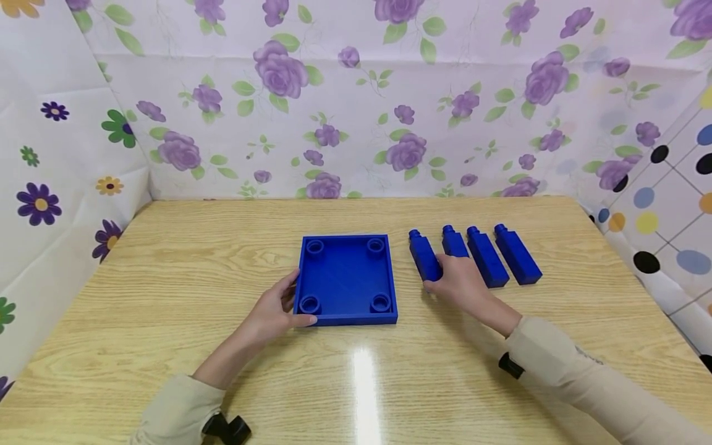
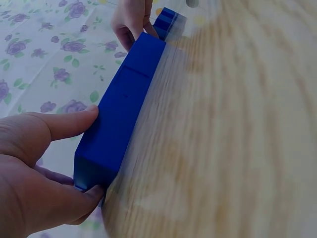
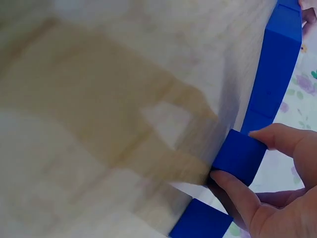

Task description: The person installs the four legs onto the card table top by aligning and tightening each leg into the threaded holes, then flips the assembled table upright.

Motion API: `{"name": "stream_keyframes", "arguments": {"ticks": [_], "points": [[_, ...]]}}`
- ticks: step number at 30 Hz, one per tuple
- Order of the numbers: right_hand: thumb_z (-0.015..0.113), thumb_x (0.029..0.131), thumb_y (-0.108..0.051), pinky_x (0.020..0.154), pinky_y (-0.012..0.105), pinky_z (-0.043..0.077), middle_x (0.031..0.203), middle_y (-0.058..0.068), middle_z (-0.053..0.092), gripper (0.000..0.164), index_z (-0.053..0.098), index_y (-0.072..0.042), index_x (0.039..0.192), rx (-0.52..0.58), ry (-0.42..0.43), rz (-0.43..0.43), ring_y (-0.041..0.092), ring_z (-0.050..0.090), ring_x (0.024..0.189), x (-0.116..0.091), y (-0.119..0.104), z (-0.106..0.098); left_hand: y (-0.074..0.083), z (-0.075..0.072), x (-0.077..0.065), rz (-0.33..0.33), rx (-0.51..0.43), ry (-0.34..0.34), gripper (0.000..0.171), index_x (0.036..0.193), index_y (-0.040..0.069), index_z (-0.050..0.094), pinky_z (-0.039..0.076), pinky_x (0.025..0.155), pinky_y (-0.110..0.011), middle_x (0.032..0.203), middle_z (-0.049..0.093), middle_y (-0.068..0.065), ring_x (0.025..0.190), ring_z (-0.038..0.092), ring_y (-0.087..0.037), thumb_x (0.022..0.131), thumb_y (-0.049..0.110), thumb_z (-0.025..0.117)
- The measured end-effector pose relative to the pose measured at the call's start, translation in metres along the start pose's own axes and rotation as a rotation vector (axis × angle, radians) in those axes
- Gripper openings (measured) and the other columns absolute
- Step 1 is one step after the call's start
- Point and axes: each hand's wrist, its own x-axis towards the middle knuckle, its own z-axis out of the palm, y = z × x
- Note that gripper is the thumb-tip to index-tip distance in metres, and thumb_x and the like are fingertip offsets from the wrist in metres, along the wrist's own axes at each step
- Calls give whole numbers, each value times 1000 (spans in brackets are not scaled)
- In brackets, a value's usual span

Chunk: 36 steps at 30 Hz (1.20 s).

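A square blue tabletop point(image 1: 347, 272) with a raised rim and a round socket in each corner lies on the table, its hollow side up. My left hand point(image 1: 269, 315) grips its near left corner, thumb on the front rim and fingers along the left side. In the left wrist view, the thumb and fingertips hold the tabletop's edge point(image 2: 119, 109). To the right, my right hand point(image 1: 464, 287) pinches a blue square leg point(image 1: 423, 256) near its close end; its screw-like end points away. The right wrist view shows thumb and finger on either side of the leg's end point(image 3: 240, 156).
Three similar blue legs lie side by side right of the held one: one point(image 1: 455, 242) partly hidden by my right hand, a second point(image 1: 488, 259) and a third point(image 1: 517, 254). The wooden table point(image 1: 183, 278) meets flowered sheeting point(image 1: 356, 123) at the back and sides.
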Motion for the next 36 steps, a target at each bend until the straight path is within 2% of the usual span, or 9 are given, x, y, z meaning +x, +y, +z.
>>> {"name": "stream_keyframes", "arguments": {"ticks": [2,5,9,12,16,20,27,31,36], "points": [[77,78,-15,54,33,47,73,10,61,42,62,11,107,-27,-16,11,20,56,61,1,-2,0,-1,0,0,-5,-13,0,97,153,-2,14,34,107,-44,151,27,-27,138,27,-41,78,-7,75],[76,77,-14,50,30,44,69,9,56,37,61,10,101,-40,-48,33,20,54,57,2,-5,-2,-3,0,0,4,-28,-7,97,153,-2,13,34,107,-44,151,27,-26,139,27,-40,79,-7,75],[76,77,-12,47,26,40,61,6,52,24,61,4,85,-14,-54,37,17,51,52,5,-7,-9,-4,0,1,15,-45,-15,97,154,-1,12,32,108,-45,151,27,-26,139,26,-40,80,-6,74],[76,78,-12,49,28,43,61,6,55,19,64,2,82,5,-32,19,18,53,53,7,-7,-16,-5,-1,1,15,-36,-14,96,154,0,13,29,110,-46,152,26,-25,139,25,-40,80,-4,75],[74,82,-15,67,40,55,90,19,68,33,67,6,106,33,-19,17,29,65,78,7,-6,-27,-6,-2,1,13,-33,-12,95,154,0,13,28,111,-46,152,26,-25,139,25,-40,81,-3,75],[72,86,-19,81,48,54,116,26,63,48,59,6,125,128,-36,24,36,63,100,9,-6,-38,-7,-2,1,7,-55,-7,96,154,1,14,31,109,-45,151,27,-24,139,26,-39,80,-5,74],[72,87,-22,88,48,50,124,19,60,51,57,-2,131,277,6,-20,33,58,110,20,-6,-53,-5,-1,0,-6,-68,-9,96,154,2,13,31,109,-46,152,26,-23,140,24,-39,81,-5,74],[70,90,-18,91,45,50,128,17,58,51,54,-3,135,430,9,-62,31,56,114,28,-10,-58,-5,-1,-1,-7,-74,-3,96,154,2,13,31,110,-46,152,26,-23,140,25,-39,81,-6,73],[72,89,-22,90,39,49,128,13,57,52,55,-7,136,611,22,-30,28,53,117,35,-18,-60,-4,-1,-1,-2,-74,-7,96,154,2,12,30,110,-46,152,26,-23,139,25,-39,81,-6,73]]}}
